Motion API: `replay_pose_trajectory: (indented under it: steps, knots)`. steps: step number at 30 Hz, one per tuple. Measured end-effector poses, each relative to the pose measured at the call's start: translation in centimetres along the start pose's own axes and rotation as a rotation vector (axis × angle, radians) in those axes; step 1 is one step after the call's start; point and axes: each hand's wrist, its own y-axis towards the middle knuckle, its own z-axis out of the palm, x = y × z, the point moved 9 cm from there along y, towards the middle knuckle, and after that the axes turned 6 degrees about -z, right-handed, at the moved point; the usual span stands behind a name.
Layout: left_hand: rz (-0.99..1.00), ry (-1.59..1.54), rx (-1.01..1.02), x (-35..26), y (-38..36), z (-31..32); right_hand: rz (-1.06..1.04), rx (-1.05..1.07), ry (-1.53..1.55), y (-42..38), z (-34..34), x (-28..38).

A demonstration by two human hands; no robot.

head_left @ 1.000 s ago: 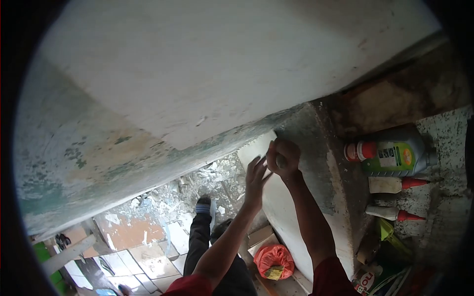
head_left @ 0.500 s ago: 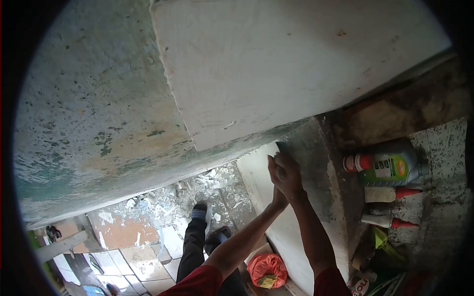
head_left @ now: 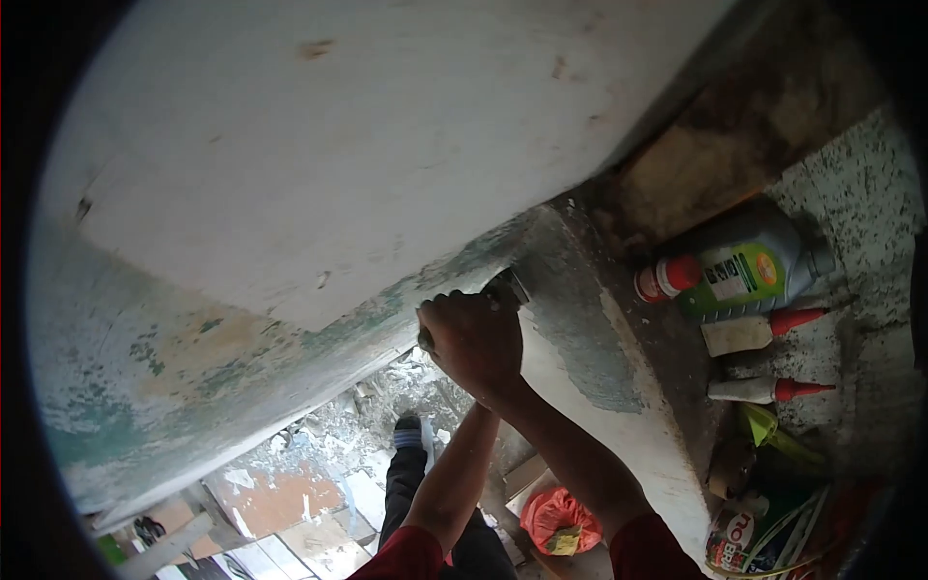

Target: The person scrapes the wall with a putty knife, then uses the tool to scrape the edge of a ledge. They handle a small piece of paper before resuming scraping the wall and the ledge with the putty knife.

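My right hand [head_left: 474, 343] is closed in a fist around a scraper [head_left: 507, 286], whose dark flat end shows past the knuckles against the wall corner. A greenish end of its handle peeks out at the fist's left side. Behind it, my left hand [head_left: 485, 414] meets the right one; only its wrist shows clearly and its fingers are hidden. Just right of the hands is a grey, bare patch [head_left: 590, 353] on the white-coated surface. The wall [head_left: 242, 193] above and left has a smooth whitish area and rough green-grey, stained plaster.
On the ledge at right lie a grey bottle with green label [head_left: 749, 275], a red-capped container [head_left: 667, 278] and two red-tipped tubes [head_left: 754, 333]. A red plastic bag [head_left: 559, 522] sits below. White flakes [head_left: 358, 416] litter the tiled floor around my foot.
My hands have moved left and up along the corner, and the dark end of the scraper now shows. The camera view has shifted closer to the wall.
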Motion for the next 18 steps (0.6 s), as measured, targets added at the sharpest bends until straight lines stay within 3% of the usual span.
replay_pose_trajectory:
  steps: [11,18]
  knots:
    - [0.308,0.899,-0.315,-6.0,3.2,0.4,0.04,-0.107,0.058,0.4,-2.3,-0.9]
    - [0.32,0.945,-0.345,-5.7,3.5,0.5,0.09,-0.089,0.186,0.1,-1.8,-1.8]
